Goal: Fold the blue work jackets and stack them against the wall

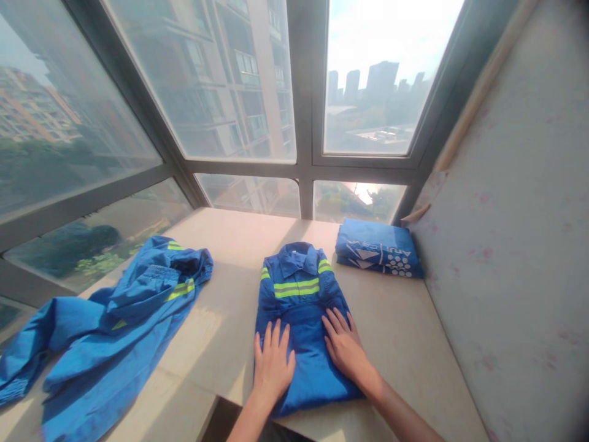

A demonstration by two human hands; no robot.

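In front of me a folded blue work jacket (317, 362) lies flat, its collar toward the windows and a yellow-green and grey reflective band across the chest. My left hand (273, 362) rests flat on its left side, fingers spread. On its right side lies my right hand (343, 345), palm down with the fingers apart. Neither hand grips the cloth. To the left, a second blue work garment (115, 337) with reflective strips is spread out loosely and crumpled.
A folded blue bundle with white printing (380, 248) sits at the back right by the wall (510, 258). Windows with grey frames (304, 123) enclose the back and left of the pale counter (225, 307). A dark gap (221, 420) breaks its front edge.
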